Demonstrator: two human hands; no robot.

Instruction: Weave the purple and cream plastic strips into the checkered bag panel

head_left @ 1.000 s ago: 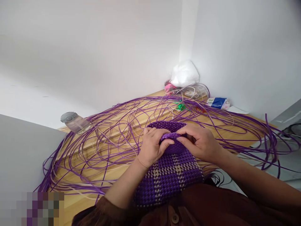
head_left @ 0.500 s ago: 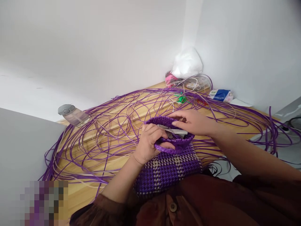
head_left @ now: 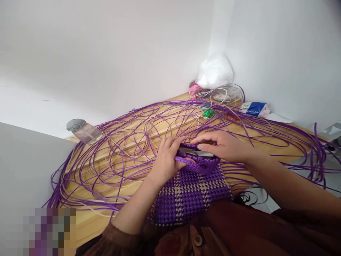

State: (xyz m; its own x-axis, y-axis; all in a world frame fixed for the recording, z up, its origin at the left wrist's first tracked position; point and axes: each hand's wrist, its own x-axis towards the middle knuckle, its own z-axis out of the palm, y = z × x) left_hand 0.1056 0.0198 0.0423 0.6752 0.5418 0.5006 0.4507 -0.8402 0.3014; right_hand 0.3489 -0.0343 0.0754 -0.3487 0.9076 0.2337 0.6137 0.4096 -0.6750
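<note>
A woven basket (head_left: 191, 202), purple with beige checks, rests against my body at the table's near side. My left hand (head_left: 166, 158) is closed around the left side of its braided purple rim, the thumb on the near part and the fingers over the far part. On the far right part of the rim lies my right hand (head_left: 226, 145), its thumb and fingers pinching the edge. Between the hands the opening looks narrow. A pale grey strip (head_left: 197, 153) shows inside it; what it is I cannot tell. Loose purple and beige weaving strands spread out around the basket.
Long strands (head_left: 133, 138) cover much of the wooden table (head_left: 93, 227). A lidded bottle (head_left: 84, 131) stands at the left. Along the back are a white plastic bag (head_left: 215, 71), a clear box (head_left: 227, 95), a green item (head_left: 208, 112) and a blue-white packet (head_left: 255, 109). Walls border the table.
The basket's opening has become narrower. My left fingers have shifted up to the far rim, and my right hand has come slightly nearer. The view has shifted a little.
</note>
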